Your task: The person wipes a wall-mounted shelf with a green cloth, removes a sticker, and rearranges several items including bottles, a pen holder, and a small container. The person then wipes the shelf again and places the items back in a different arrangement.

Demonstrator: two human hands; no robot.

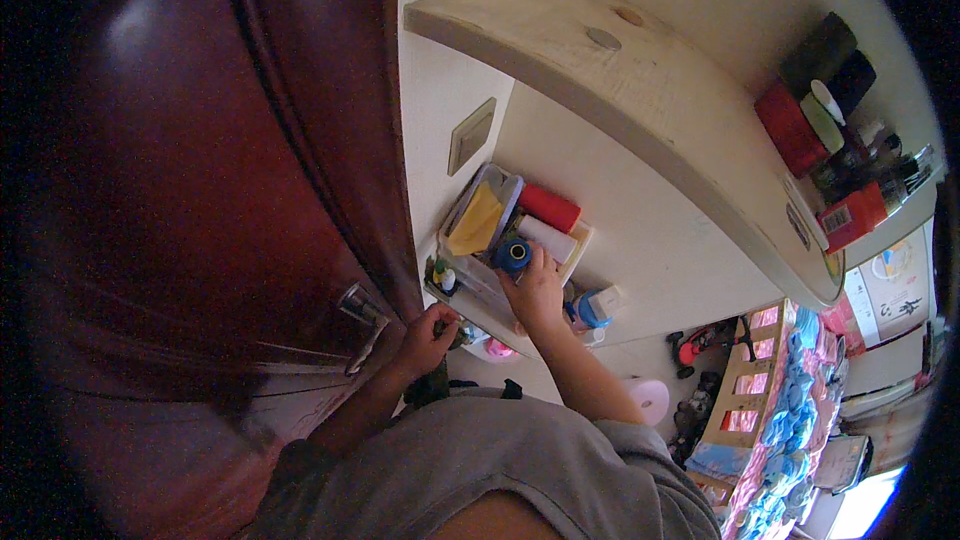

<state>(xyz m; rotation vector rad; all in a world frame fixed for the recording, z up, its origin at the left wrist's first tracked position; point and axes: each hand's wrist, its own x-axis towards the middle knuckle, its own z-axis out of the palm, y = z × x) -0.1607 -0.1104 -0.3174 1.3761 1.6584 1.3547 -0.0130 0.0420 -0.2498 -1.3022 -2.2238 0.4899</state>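
My right hand point(534, 286) grips a blue thread spool point(514, 256), its open core facing up, over a cream tray point(578, 253). A red thread spool point(550, 207) and a white thread spool point(547, 237) lie in the tray, just beyond my fingers. To their left a grey plastic box point(508, 201) has a folded yellow piece point(477, 219), paper or cloth, in it. Near the door's edge, my left hand point(429, 337) has its fingers curled together. Something small and dark shows by its fingertips, too unclear to tell whether it is held.
A dark red wooden door point(300, 127) with a metal handle point(365, 307) stands left. Above the tray juts a curved wooden shelf point(645, 90) carrying a red box point(791, 127). Blue-white containers point(596, 307) stand right of my right hand. A wooden-railed bed point(750, 382) is farther right.
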